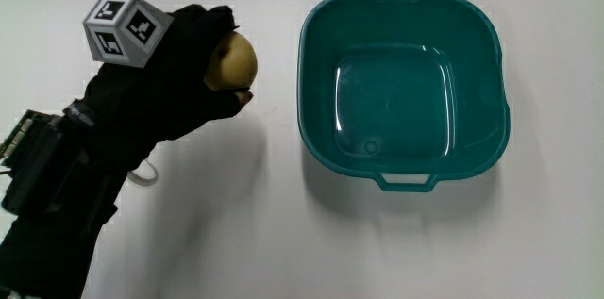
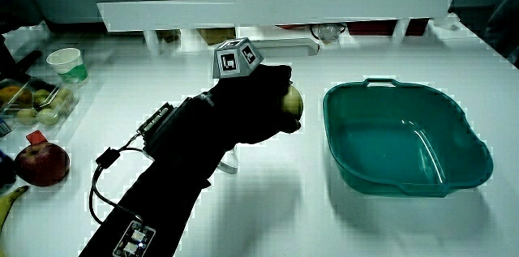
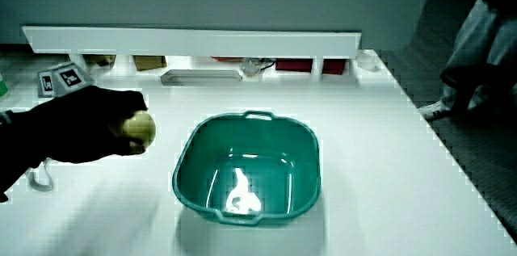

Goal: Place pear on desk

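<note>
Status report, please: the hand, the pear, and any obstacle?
Hand shut on pear, beside the basin. Pear not on desk yet. Basin empty; nothing seen in the way.

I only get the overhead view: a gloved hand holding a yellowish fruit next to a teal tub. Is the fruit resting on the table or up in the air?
Observer: It looks lifted. In a side view the hand holds the pear clear of the table.
Visitor: Is there anything on the table that I miss?
Observer: Yes, a red apple sits near the table's edge, farther from the basin than the hand is.
Visitor: Anything more?
Observer: A pale cup stands farther from the person than the apple.
</note>
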